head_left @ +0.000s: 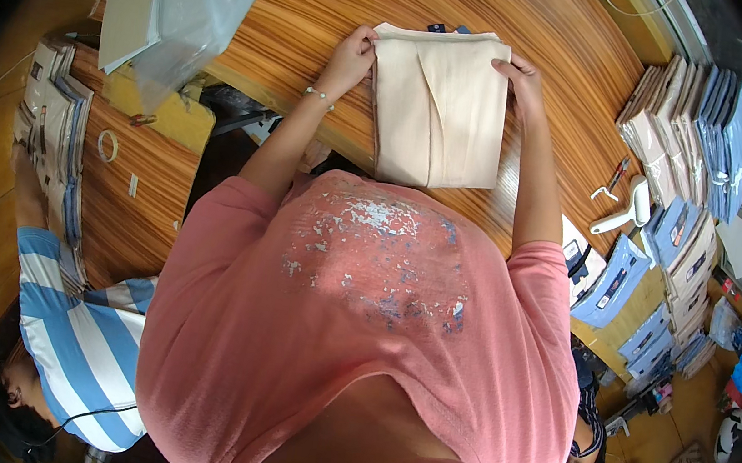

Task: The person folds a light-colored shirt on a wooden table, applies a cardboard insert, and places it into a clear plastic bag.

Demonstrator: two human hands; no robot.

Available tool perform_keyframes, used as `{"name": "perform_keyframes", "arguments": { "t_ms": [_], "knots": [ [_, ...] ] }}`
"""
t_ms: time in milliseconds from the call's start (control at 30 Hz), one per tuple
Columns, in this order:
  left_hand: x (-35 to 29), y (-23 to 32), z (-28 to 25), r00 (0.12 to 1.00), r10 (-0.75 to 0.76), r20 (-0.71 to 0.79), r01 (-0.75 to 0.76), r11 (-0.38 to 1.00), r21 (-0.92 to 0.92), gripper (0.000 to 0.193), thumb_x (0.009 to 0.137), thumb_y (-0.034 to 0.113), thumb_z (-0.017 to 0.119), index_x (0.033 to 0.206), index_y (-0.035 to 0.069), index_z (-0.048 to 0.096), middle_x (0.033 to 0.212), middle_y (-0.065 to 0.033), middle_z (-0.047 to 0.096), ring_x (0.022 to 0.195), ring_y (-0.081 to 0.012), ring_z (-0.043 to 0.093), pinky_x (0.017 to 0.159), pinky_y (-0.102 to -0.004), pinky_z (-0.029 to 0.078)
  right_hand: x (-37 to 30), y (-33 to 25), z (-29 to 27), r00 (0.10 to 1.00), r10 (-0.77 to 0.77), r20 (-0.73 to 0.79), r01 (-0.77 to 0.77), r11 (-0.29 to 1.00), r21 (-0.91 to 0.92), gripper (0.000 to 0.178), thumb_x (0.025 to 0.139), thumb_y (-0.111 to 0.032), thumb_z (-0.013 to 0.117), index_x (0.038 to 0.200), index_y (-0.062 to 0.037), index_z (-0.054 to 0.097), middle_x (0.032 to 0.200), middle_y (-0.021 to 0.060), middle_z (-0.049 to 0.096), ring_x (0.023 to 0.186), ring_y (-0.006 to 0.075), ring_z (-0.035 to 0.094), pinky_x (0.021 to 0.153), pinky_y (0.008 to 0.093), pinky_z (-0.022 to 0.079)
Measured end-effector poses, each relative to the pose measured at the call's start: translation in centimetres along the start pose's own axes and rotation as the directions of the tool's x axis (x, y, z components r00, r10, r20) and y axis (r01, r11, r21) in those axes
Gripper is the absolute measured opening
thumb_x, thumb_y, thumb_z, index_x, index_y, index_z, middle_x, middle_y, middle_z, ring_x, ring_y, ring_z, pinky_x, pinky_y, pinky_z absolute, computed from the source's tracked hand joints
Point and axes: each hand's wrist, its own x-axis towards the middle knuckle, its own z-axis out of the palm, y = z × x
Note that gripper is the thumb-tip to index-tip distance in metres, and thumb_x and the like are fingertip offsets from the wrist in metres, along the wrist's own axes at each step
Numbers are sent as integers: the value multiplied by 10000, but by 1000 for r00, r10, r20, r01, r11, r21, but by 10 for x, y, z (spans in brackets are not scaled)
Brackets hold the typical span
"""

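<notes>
Here, L hand gripping beige cloth at far L corner, R hand gripping opp. edge, roller on tabletop to R of R hand

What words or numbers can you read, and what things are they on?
None readable.
Small dark label on the folded pale-blue fabric package: too small.
Flaked white-and-blue print on the pink short-sleeved shirt: too worn.
Front of the folded cream cloth: no text visible.

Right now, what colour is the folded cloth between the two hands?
The folded cloth is plain cream; the head view shows it best.
</notes>
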Motion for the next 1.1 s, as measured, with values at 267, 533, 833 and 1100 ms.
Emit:
{"name": "perform_keyframes", "arguments": {
  "t_ms": [267, 533, 833, 1100],
  "knots": [
    [1, 11, 5, 969, 150, -196, -87, 951, 298, 168, 916, 132, 446, 900, -30, 489, 800, -287, 573, 795, -448, 564, 673, -451, 446, -5, -7, 6, 999, -45, 20, 45, 999, -13, 391, 750, 5, 669, 1136, 2, 612, 1010, 84, 656, 874, 150, 619, 807, 265, 485],
    [-4, 27, 8, 961, 163, -222, -82, 939, 334, 260, 942, 196, 408, 848, -35, 480, 795, -287, 565, 790, -451, 555, 690, -456, 437, -2, -4, 6, 996, -89, -3, 89, 996, 0, 452, 757, 23, 660, 1199, 1, 570, 1050, 83, 643, 916, 148, 606, 828, 268, 477],
    [-17, 32, 8, 964, -204, -171, 177, 970, -164, 299, 953, 297, 446, 914, 4, 490, 781, -114, 604, 631, -202, 610, 561, -316, 507, 4, 7, 1, 989, -150, -5, 149, 987, -53, 520, 731, 48, 673, 1232, 7, 539, 1055, 82, 640, 908, 141, 599, 845, 267, 465],
    [-23, 20, -3, 987, -161, 28, 161, 923, -351, 275, 911, 274, 523, 1014, 26, 466, 869, -109, 587, 652, -180, 629, 527, -286, 528, -3, -8, 10, 995, -99, 17, 99, 995, -10, 555, 723, 56, 666, 1254, -11, 522, 1074, 82, 638, 904, 153, 625, 780, 282, 523]
  ]
}}
